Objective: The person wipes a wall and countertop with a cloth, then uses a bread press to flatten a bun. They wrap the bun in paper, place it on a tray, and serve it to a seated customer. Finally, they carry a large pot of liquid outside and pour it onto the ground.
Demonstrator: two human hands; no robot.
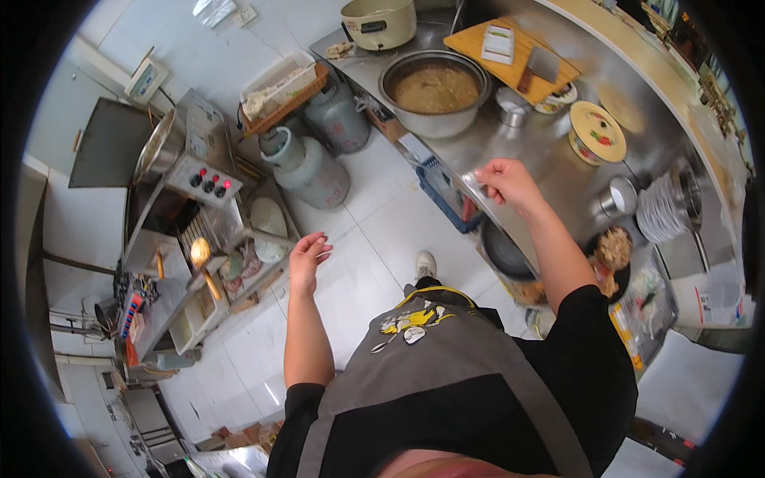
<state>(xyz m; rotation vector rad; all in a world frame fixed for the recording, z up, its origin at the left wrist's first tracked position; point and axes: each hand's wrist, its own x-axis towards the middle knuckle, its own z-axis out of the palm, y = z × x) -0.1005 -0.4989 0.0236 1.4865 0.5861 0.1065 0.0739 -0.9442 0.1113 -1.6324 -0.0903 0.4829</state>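
My left hand point(309, 261) hangs over the white tiled floor, to the right of the oven rack. Its fingers are loosely bent and apart, with nothing visible in them. Near the front edge of the stainless steel counter point(460, 152), my right hand point(508, 184) is raised with curled fingers; whether they pinch something small is unclear. Beyond that hand stand a large pot of brownish soup point(439, 89) and a small metal container point(514, 107). A lidded enamel bowl with a floral pattern point(597, 131) sits farther right.
A cleaver point(539, 69) lies on a wooden cutting board point(472, 39). Stacked plates point(660, 209) stand at the right. Two gas cylinders point(314, 173) occupy the floor beside an oven with red indicator lights point(206, 182). A blue basket point(442, 203) sits below the counter edge.
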